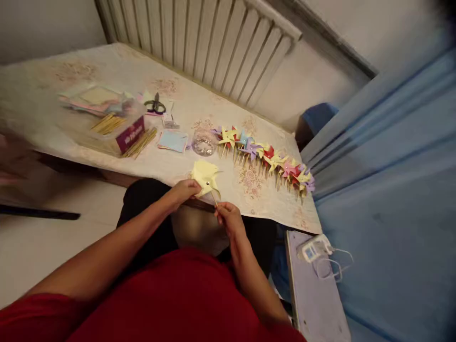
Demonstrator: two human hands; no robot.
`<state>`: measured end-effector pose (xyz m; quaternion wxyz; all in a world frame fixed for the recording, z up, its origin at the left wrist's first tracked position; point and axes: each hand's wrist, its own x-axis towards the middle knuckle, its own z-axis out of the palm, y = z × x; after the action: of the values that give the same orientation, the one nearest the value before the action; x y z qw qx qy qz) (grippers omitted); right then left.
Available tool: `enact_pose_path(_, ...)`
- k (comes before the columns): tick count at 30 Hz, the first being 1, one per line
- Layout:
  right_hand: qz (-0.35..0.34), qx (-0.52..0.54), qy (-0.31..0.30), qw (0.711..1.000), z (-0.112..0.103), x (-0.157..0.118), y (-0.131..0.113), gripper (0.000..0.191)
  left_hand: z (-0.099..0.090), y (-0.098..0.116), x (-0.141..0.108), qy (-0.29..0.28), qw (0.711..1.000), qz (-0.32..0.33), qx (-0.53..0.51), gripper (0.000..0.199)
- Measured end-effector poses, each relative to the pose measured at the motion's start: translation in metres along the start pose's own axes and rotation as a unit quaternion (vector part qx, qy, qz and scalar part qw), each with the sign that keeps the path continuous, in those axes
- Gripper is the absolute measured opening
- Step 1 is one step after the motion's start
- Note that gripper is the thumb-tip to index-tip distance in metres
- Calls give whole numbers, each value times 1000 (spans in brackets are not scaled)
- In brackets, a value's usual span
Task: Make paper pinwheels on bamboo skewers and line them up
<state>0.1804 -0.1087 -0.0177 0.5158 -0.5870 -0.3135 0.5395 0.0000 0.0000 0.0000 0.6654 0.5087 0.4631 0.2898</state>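
A yellow paper pinwheel with a small dark pin at its centre is held over the table's front edge. My left hand pinches the pinwheel's lower left side. My right hand is closed on the thin wooden stick that runs down from the pinwheel. Just beyond the pinwheel sits a round clear container of small shiny pieces. To its left lies a stack of light blue paper squares. Finished pinwheels in several colours lie in a row to the right.
On the left of the flowered tablecloth stand a clear plastic box with sticks, loose sticks, coloured paper and black scissors. A side stand at the right holds a white device with a cable.
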Motion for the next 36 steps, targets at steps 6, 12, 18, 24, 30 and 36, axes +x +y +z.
enact_pose_path(6, -1, 1, 13, 1000, 0, -2, -3, 22, 4, -1, -8, -17, 1000, -13, -5, 29)
enact_pose_path(12, -5, 14, 9, 1000, 2, -2, -4, 25, 3, -6, -6, 32, 999, 1, 4, 24)
enact_pose_path(18, -4, 20, 15, 1000, 2, -2, -5, 24, 8, -6, -8, 14, 1000, -16, 11, 21)
enact_pose_path(24, -3, 29, 12, 1000, 2, -3, -6, 24, 18, 0, -14, -13, 999, -42, 1, 17)
enact_pose_path(30, 9, 36, 15, 999, 4, -4, -7, 25, 31, 3, -19, -42, 997, -54, -30, 17)
enact_pose_path(36, 19, 42, 10, 999, 5, -6, -9, 25, 41, 3, -19, -41, 998, -41, -38, 14)
